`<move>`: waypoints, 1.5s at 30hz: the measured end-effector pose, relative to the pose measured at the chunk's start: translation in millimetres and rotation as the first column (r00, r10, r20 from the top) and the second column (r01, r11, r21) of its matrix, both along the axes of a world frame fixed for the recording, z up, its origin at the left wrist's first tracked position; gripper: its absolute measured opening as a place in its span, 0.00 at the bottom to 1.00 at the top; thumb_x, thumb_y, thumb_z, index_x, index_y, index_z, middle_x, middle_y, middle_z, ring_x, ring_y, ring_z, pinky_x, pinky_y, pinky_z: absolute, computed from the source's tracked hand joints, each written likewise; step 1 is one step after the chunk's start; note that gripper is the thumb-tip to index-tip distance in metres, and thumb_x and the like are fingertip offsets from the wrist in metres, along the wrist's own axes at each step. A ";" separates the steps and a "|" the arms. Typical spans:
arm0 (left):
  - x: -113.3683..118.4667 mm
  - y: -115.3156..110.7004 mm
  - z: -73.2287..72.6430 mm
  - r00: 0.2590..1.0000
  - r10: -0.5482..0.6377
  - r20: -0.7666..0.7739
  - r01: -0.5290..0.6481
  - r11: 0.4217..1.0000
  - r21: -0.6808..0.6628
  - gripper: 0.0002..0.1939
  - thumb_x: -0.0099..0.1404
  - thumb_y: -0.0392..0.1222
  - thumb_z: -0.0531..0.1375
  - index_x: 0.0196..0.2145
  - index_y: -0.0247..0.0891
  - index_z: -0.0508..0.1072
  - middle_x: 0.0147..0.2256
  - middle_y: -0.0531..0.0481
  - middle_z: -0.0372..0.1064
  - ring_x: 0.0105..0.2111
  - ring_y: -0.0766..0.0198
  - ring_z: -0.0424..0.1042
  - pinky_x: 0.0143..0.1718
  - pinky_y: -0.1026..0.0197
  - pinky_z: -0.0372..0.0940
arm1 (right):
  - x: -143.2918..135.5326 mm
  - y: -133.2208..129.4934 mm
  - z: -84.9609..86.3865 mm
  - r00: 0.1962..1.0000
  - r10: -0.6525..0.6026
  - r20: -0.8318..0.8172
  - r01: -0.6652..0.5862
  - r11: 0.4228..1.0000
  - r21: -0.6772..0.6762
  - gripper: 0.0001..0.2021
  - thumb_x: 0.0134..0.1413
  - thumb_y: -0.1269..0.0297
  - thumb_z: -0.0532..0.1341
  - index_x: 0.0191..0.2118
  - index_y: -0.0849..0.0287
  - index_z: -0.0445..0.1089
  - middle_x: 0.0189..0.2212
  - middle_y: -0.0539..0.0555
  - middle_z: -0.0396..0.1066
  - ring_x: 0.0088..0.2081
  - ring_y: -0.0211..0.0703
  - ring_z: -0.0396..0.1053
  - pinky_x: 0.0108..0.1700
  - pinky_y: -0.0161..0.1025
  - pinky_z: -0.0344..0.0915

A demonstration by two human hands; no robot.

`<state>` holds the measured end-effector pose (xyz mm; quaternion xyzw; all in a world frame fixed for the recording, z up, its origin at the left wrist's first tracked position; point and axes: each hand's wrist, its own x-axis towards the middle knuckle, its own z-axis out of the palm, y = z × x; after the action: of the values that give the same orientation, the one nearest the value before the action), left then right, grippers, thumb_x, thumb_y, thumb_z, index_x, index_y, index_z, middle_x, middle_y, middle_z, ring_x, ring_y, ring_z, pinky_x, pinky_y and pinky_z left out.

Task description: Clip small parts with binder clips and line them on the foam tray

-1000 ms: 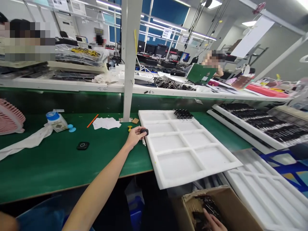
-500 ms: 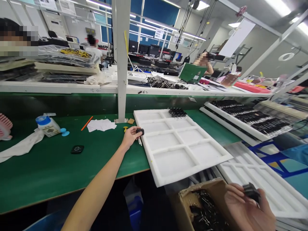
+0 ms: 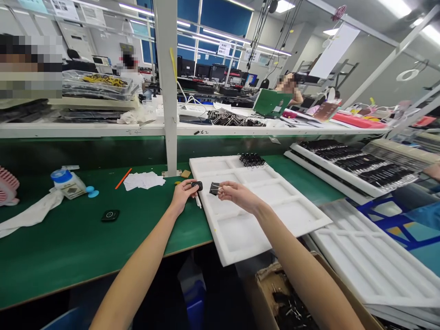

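Note:
My left hand (image 3: 184,196) pinches a small black rounded-square device (image 3: 197,185), resembling a watch case, at the left edge of the white foam tray (image 3: 216,233). A thin white piece (image 3: 198,201) shows just under those fingers. Opposite it, over the tray, my right hand (image 3: 237,195) grips a black binder clip (image 3: 215,188) by its wire handles. The clip's jaw end faces the device, with a small gap between them. A similar black device (image 3: 110,215) with a ring on its face lies on the green mat. Several black clips (image 3: 252,159) sit in the tray's far compartment.
A cardboard box (image 3: 266,286) of binder clips stands below the tray's front edge. More foam trays (image 3: 374,252) are stacked at right, beside a clip-filled tray (image 3: 357,166). A blue-capped bottle (image 3: 68,183), paper slips (image 3: 143,180) and a post (image 3: 167,91) are at left. Other people sit beyond the shelf.
My right hand has moved from above the cardboard box up and left to the tray, carrying the binder clip close to the device. My left hand has stayed nearly in place.

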<state>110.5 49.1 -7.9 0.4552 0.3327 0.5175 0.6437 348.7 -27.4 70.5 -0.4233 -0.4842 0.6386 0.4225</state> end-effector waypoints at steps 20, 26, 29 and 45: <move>1.1 -2.6 8.4 0.998 -0.068 -0.016 0.067 0.995 -0.073 0.28 0.46 0.48 0.78 0.42 0.31 0.80 0.28 0.46 0.76 0.23 0.64 0.72 0.25 0.62 0.66 | -21.5 27.9 -55.0 0.942 -0.241 0.234 0.152 0.927 0.343 0.29 0.58 0.35 0.63 0.41 0.63 0.76 0.25 0.50 0.65 0.25 0.38 0.57 0.28 0.38 0.54; 1.8 -3.0 6.6 0.992 -0.098 -0.078 0.094 0.994 -0.048 0.29 0.46 0.48 0.79 0.42 0.31 0.80 0.27 0.45 0.76 0.23 0.63 0.73 0.26 0.62 0.67 | -22.4 27.4 -57.5 0.912 -0.233 0.337 0.089 0.916 0.392 0.27 0.63 0.39 0.58 0.42 0.63 0.76 0.25 0.50 0.64 0.27 0.38 0.58 0.30 0.37 0.55; 1.4 -3.7 7.4 0.992 -0.091 -0.090 0.087 0.995 -0.044 0.29 0.46 0.49 0.78 0.42 0.31 0.80 0.27 0.46 0.76 0.23 0.63 0.72 0.26 0.61 0.67 | -21.2 27.1 -57.1 0.903 -0.229 0.364 0.074 0.916 0.394 0.27 0.63 0.39 0.58 0.42 0.62 0.77 0.26 0.50 0.65 0.27 0.39 0.58 0.30 0.37 0.56; 9.4 10.0 12.5 0.999 0.018 0.032 -0.016 0.999 -0.049 0.22 0.45 0.39 0.74 0.40 0.35 0.79 0.31 0.51 0.75 0.25 0.67 0.71 0.23 0.67 0.66 | 86.2 -105.1 -37.2 0.117 -0.988 -0.104 0.711 0.010 0.704 0.22 0.71 0.43 0.50 0.54 0.55 0.65 0.34 0.52 0.65 0.32 0.41 0.64 0.36 0.38 0.65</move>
<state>119.9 59.1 4.6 0.4282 0.3386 0.5221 0.6553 434.9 -132.5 33.3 -0.5953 -0.3568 -0.0795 0.7155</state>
